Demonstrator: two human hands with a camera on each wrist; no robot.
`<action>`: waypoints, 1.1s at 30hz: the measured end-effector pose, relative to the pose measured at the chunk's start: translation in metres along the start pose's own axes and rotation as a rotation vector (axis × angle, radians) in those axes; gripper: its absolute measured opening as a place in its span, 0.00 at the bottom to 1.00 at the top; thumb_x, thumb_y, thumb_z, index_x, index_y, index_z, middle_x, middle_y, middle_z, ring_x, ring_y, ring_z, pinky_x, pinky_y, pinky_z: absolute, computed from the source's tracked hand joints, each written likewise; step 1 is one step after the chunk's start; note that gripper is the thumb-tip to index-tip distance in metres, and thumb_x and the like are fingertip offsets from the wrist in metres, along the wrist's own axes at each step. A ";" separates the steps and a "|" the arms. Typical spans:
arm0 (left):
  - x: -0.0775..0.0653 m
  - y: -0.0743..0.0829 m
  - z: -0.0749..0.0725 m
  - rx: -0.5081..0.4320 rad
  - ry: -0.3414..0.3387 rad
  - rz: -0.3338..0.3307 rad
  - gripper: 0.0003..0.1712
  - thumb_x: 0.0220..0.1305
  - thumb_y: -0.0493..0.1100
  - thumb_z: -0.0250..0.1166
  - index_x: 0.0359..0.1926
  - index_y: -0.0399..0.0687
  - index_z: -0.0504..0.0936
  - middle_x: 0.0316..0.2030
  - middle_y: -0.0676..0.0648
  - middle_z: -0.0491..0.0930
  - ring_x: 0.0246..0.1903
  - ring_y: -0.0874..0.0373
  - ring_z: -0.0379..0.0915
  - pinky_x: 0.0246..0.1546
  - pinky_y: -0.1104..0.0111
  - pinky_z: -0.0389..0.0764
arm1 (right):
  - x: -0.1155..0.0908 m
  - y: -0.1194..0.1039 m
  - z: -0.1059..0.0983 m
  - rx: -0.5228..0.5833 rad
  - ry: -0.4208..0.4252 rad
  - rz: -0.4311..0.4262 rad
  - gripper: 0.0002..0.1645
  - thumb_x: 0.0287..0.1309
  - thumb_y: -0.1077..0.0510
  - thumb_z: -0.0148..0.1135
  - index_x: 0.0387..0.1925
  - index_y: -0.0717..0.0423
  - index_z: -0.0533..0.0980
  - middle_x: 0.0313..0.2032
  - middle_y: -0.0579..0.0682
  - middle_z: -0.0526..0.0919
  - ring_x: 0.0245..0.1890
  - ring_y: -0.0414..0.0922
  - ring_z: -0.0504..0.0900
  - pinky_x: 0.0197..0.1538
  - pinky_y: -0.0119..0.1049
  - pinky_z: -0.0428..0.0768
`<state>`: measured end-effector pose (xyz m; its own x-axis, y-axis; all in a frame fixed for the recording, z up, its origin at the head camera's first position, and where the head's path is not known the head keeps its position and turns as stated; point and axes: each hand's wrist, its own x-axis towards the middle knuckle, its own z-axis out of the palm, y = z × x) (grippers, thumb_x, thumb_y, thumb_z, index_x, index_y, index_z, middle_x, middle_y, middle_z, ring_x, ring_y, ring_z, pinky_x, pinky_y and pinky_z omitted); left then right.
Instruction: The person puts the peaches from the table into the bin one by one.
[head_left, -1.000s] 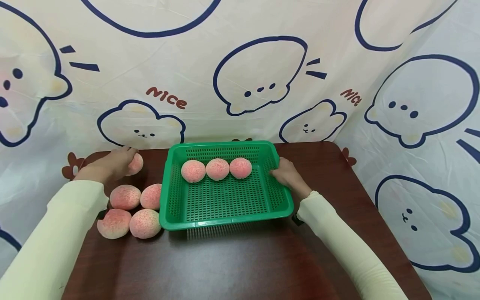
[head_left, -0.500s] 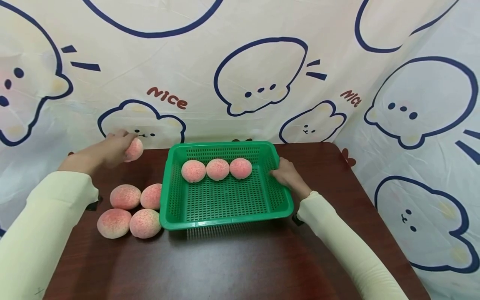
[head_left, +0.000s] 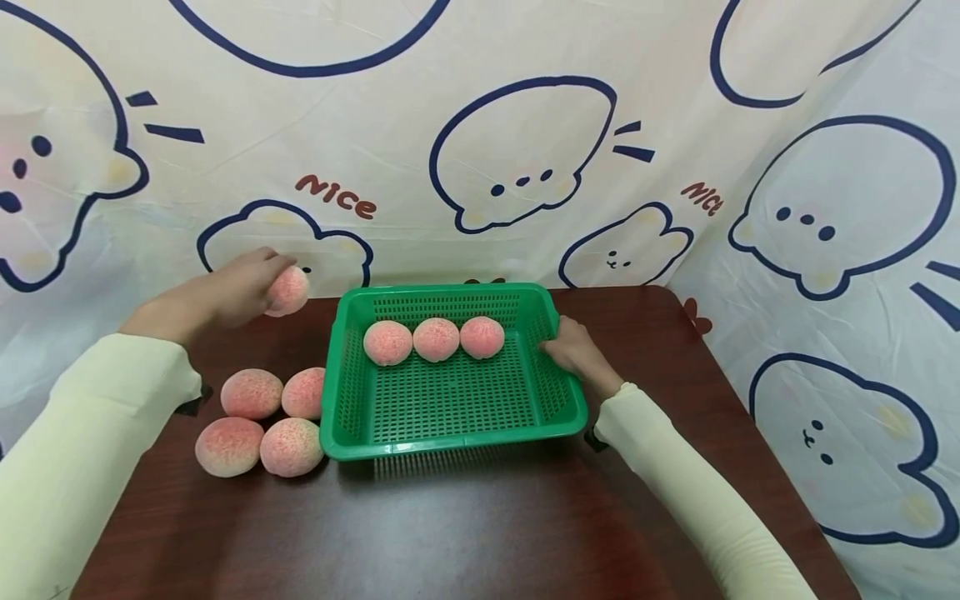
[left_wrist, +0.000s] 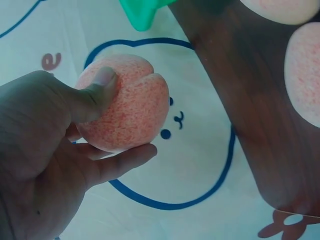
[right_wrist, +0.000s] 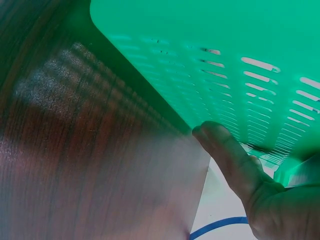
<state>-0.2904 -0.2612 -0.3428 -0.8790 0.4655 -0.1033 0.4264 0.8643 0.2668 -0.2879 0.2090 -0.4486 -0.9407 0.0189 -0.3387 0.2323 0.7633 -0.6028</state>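
Note:
My left hand [head_left: 243,292] holds a pink peach [head_left: 288,292] above the table's back left edge, left of the green basket [head_left: 457,442]. In the left wrist view the thumb presses on this peach [left_wrist: 130,110] beside its crease, with fingers curled beneath. My right hand [head_left: 577,350] grips the basket's right side, thumb over the rim. From the right wrist view, a finger of the right hand [right_wrist: 240,175] lies along the slotted outside of the basket [right_wrist: 165,30]. Inside the basket, three peaches stand in a row along the back: left [head_left: 387,342], middle [head_left: 436,339] and right [head_left: 482,337].
Several peaches lie grouped left of the basket, among them a front one [head_left: 291,447] and a back one [head_left: 251,393]. The dark wooden table [head_left: 465,533] meets a white cartoon-printed curtain [head_left: 405,167] behind and at the right.
My left hand has lifted the peach from the table's back left, then carried it right toward the basket. The right hand, the basket and the other peaches have stayed in place.

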 end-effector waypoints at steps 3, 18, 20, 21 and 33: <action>0.001 0.006 -0.003 0.006 0.002 0.003 0.36 0.56 0.23 0.56 0.67 0.26 0.58 0.60 0.24 0.63 0.59 0.28 0.61 0.57 0.37 0.64 | 0.000 0.000 0.000 -0.007 0.002 -0.006 0.32 0.62 0.57 0.56 0.64 0.63 0.59 0.55 0.64 0.75 0.48 0.58 0.81 0.46 0.51 0.81; 0.003 0.044 -0.005 -0.032 0.004 0.039 0.35 0.59 0.29 0.60 0.67 0.29 0.61 0.63 0.27 0.65 0.62 0.30 0.62 0.58 0.40 0.66 | -0.001 0.002 0.002 0.000 0.005 -0.024 0.31 0.62 0.58 0.56 0.63 0.63 0.60 0.54 0.64 0.75 0.47 0.58 0.82 0.45 0.50 0.82; 0.003 0.050 -0.004 -0.055 0.001 0.041 0.35 0.60 0.29 0.60 0.67 0.29 0.61 0.64 0.28 0.63 0.63 0.31 0.60 0.59 0.41 0.65 | -0.002 0.002 0.002 -0.005 0.006 -0.028 0.31 0.62 0.58 0.56 0.63 0.64 0.60 0.54 0.64 0.75 0.47 0.58 0.81 0.45 0.50 0.82; 0.003 0.053 -0.004 -0.067 -0.003 0.044 0.35 0.59 0.29 0.61 0.68 0.29 0.61 0.65 0.28 0.63 0.63 0.31 0.60 0.59 0.41 0.65 | -0.002 0.002 0.002 -0.006 0.004 -0.027 0.31 0.62 0.58 0.56 0.64 0.64 0.60 0.54 0.65 0.75 0.47 0.58 0.81 0.45 0.50 0.82; 0.011 0.072 0.003 -0.108 -0.002 0.106 0.34 0.59 0.35 0.65 0.66 0.35 0.66 0.63 0.35 0.69 0.62 0.39 0.65 0.57 0.45 0.70 | -0.003 0.001 0.001 -0.012 0.004 -0.021 0.30 0.63 0.57 0.56 0.63 0.63 0.61 0.53 0.63 0.75 0.47 0.57 0.81 0.46 0.49 0.81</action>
<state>-0.2683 -0.1934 -0.3278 -0.8298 0.5536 -0.0705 0.4914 0.7848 0.3777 -0.2848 0.2088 -0.4492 -0.9463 0.0054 -0.3232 0.2097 0.7712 -0.6011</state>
